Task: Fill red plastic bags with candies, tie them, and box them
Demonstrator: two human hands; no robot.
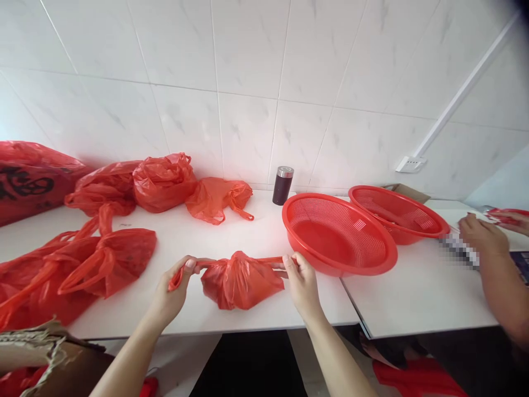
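Note:
A small red plastic bag (242,282), bunched at the top, is stretched between my hands over the white table's front part. My left hand (176,284) is closed round one of its handles, and a loop of red plastic shows by the palm. The other handle is pinched in my right hand (300,278), between thumb and fingers. What lies inside the bag cannot be made out. Close to my right hand stands a red plastic colander (330,237) with nothing visible in it. On my left lies a tied red bag (119,256) with its handles up.
Several red bags (165,182) line the tiled wall. Behind the colander sits a second red colander (399,212); a dark tumbler (282,186) stands beside the first. A torn cardboard box (61,358) is at lower left. A co-worker's hands (485,237) work at the right.

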